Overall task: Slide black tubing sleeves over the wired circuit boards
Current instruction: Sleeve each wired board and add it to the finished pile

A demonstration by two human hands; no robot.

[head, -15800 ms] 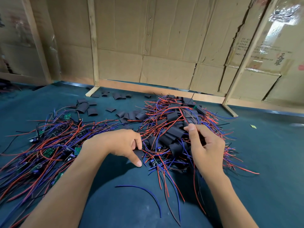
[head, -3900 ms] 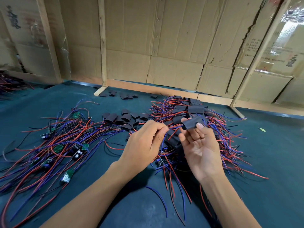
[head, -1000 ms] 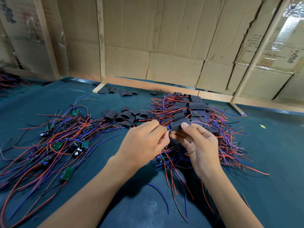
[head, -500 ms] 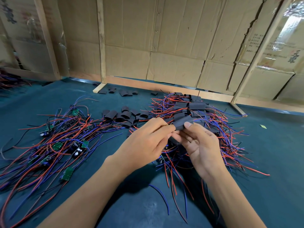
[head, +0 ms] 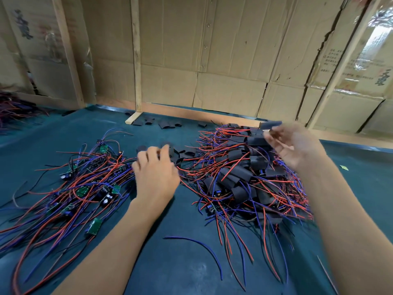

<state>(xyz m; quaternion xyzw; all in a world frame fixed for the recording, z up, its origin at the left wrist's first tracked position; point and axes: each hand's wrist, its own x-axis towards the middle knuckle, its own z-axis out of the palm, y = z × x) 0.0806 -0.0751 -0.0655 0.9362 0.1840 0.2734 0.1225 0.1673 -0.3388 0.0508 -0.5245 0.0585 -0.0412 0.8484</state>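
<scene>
My left hand point(head: 156, 173) lies palm down between the two piles, its fingertips reaching the loose black sleeves point(head: 182, 153) on the mat; I see nothing held in it. My right hand point(head: 294, 145) is raised and blurred over the far right of the sleeved pile point(head: 238, 173), palm showing and fingers spread. A sleeved board point(head: 270, 125) sits right at its fingertips, and no grip on it is visible. The unsleeved green circuit boards with red and blue wires point(head: 83, 188) lie in a heap at the left.
A dark green mat point(head: 191, 262) covers the table. A loose blue wire point(head: 200, 248) lies in front. More black sleeves point(head: 163, 124) lie by the wooden rail and cardboard wall point(head: 212, 60) at the back. Another wire bundle point(head: 12, 107) sits far left.
The hands have parted. My right hand swung up and to the right with the sleeved board and spread its fingers. My left hand moved left and forward to the loose sleeves.
</scene>
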